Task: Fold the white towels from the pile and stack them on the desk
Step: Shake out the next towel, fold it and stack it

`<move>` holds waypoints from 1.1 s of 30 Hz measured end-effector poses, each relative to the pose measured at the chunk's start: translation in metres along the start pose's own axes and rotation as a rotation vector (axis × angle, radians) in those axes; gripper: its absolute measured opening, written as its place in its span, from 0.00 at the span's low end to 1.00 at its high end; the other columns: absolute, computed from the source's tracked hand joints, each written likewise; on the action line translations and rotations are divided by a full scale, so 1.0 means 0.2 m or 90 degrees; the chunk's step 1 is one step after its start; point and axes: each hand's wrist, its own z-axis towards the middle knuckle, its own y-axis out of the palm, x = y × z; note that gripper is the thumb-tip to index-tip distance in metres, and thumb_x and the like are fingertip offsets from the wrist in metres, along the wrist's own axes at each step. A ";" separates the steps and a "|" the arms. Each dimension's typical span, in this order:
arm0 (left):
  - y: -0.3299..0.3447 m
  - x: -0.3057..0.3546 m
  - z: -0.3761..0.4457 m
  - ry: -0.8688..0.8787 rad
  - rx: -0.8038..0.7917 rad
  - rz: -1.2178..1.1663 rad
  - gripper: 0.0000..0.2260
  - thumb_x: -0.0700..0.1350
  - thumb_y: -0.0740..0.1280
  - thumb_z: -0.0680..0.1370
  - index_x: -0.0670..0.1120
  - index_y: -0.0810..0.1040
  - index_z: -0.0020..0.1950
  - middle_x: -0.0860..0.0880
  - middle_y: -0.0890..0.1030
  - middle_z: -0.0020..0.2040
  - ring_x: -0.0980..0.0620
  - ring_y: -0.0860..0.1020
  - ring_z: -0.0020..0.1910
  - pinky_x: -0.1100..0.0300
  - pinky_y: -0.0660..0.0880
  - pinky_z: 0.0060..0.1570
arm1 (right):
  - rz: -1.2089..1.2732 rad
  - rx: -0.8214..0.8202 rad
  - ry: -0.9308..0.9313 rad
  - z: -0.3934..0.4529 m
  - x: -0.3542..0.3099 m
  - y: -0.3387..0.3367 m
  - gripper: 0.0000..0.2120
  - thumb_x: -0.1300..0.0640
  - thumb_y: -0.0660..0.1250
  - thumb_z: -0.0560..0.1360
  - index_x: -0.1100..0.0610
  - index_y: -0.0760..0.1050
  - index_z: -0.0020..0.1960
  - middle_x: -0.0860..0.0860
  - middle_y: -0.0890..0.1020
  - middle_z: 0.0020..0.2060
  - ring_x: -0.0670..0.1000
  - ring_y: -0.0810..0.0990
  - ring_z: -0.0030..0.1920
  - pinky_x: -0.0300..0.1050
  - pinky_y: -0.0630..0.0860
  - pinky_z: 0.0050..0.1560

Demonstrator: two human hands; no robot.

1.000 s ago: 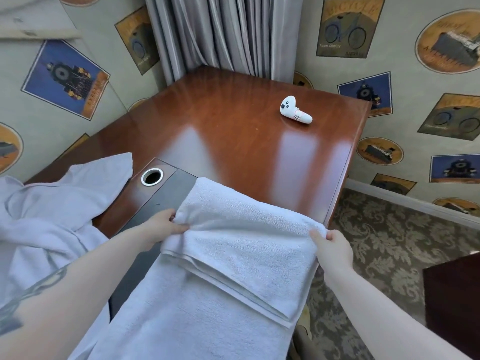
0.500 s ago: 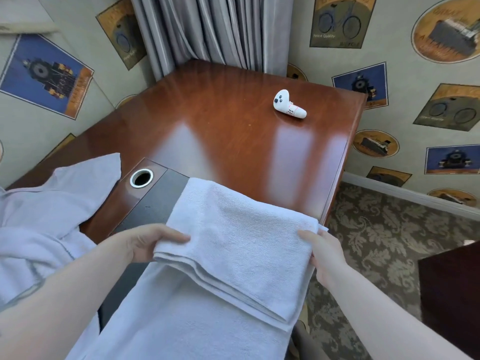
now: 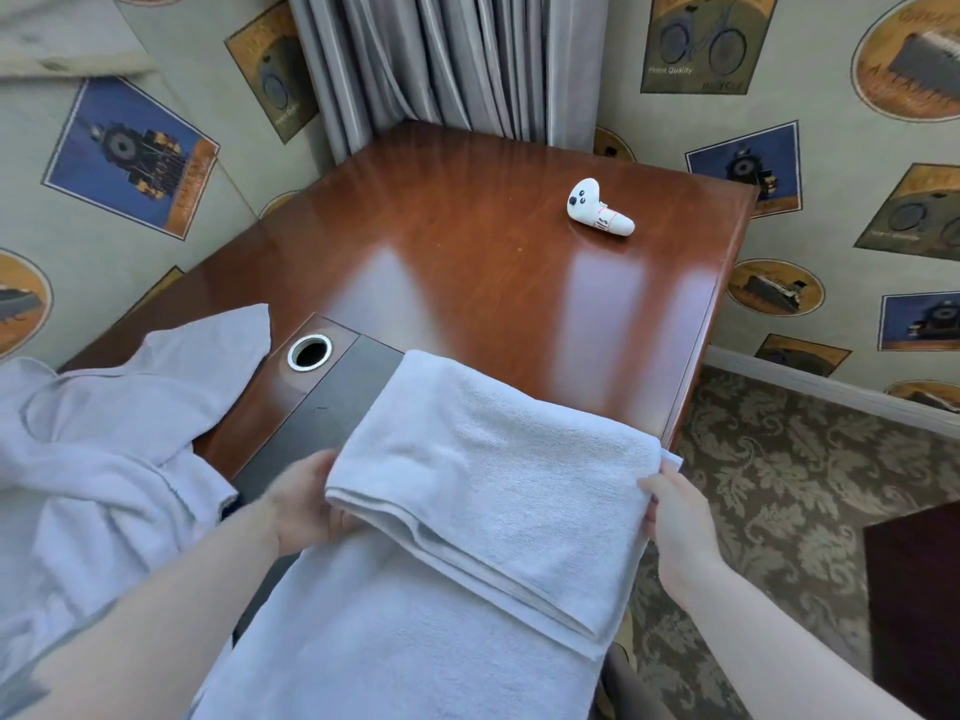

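**towelguy:** Between the two hands sits the white towel (image 3: 488, 459), thick fluffy terry, folded over itself so you get a rounded double edge on the near side. Its far part lies on the table (image 3: 467, 252), glossy reddish wood with big glare patches; the rest drapes off the near edge toward the person.

**foldfan:** What are the hands doing, grabbing or just touching?

**towelguy:** Left hand (image 3: 306, 504) is at the folded layer's left corner, fingers tucked under it with the thumb side against the edge, so it's holding that corner. It's a bit blurred though. Right hand (image 3: 675, 517) has its fingertips pinching the right edge of the fold, right where a little corner sticks out past the table's side. Both forearms reach in from the bottom, angled toward each other.

**foldfan:** And the pile?

**towelguy:** Left of the left hand, a rumpled heap of towels (image 3: 104, 433), same soft white stuff, one pointed corner flopped onto the table. Just beyond the left hand there's a dark flat panel (image 3: 322, 407) set in the tabletop with a round metal-rimmed hole (image 3: 310, 351); can't see anything in it. Well beyond the right hand, a small white plastic controller (image 3: 597, 209) lies on its side. Patterned carpet (image 3: 779, 459) to the right of the right hand.
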 end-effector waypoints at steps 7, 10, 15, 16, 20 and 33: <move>0.24 -0.06 0.11 0.399 0.226 0.671 0.13 0.35 0.68 0.72 0.54 0.76 0.34 0.55 0.75 0.33 0.49 0.75 0.35 0.65 0.67 0.31 | -0.146 0.242 0.006 -0.19 0.23 0.03 0.08 0.51 0.69 0.73 0.53 0.73 0.47 0.50 0.77 0.46 0.55 0.76 0.48 0.53 0.73 0.52; 0.29 -0.10 0.19 0.375 0.415 0.835 0.09 0.41 0.61 0.79 0.47 0.73 0.57 0.42 0.71 0.56 0.38 0.67 0.59 0.51 0.68 0.53 | -0.066 0.233 0.149 -0.28 0.35 0.09 0.20 0.42 0.71 0.73 0.57 0.70 0.50 0.53 0.77 0.44 0.57 0.77 0.47 0.56 0.73 0.56; 0.34 -0.14 0.24 0.257 0.601 0.775 0.17 0.44 0.60 0.79 0.43 0.66 0.68 0.40 0.66 0.68 0.40 0.64 0.67 0.47 0.62 0.64 | -0.123 0.234 0.101 -0.30 0.35 0.12 0.21 0.36 0.66 0.74 0.54 0.68 0.49 0.49 0.77 0.41 0.49 0.75 0.40 0.52 0.70 0.47; 0.34 -0.14 0.25 0.254 0.593 0.774 0.15 0.44 0.61 0.79 0.43 0.68 0.65 0.40 0.69 0.66 0.40 0.66 0.66 0.47 0.64 0.62 | -0.133 0.230 0.093 -0.30 0.34 0.12 0.21 0.36 0.67 0.73 0.53 0.68 0.49 0.48 0.77 0.40 0.48 0.75 0.40 0.52 0.71 0.47; 0.32 -0.06 0.23 0.277 0.479 0.769 0.06 0.45 0.63 0.77 0.44 0.73 0.42 0.42 0.80 0.48 0.40 0.76 0.47 0.54 0.70 0.44 | -0.223 0.179 0.006 -0.31 0.31 0.14 0.14 0.43 0.70 0.72 0.51 0.70 0.45 0.48 0.78 0.42 0.51 0.78 0.43 0.56 0.75 0.52; 0.22 0.07 0.26 0.103 0.238 0.267 0.13 0.37 0.67 0.77 0.41 0.76 0.61 0.41 0.84 0.50 0.43 0.83 0.47 0.52 0.81 0.37 | -0.030 0.135 0.053 -0.32 0.19 0.12 0.16 0.41 0.65 0.72 0.54 0.73 0.36 0.50 0.77 0.37 0.51 0.75 0.37 0.53 0.72 0.45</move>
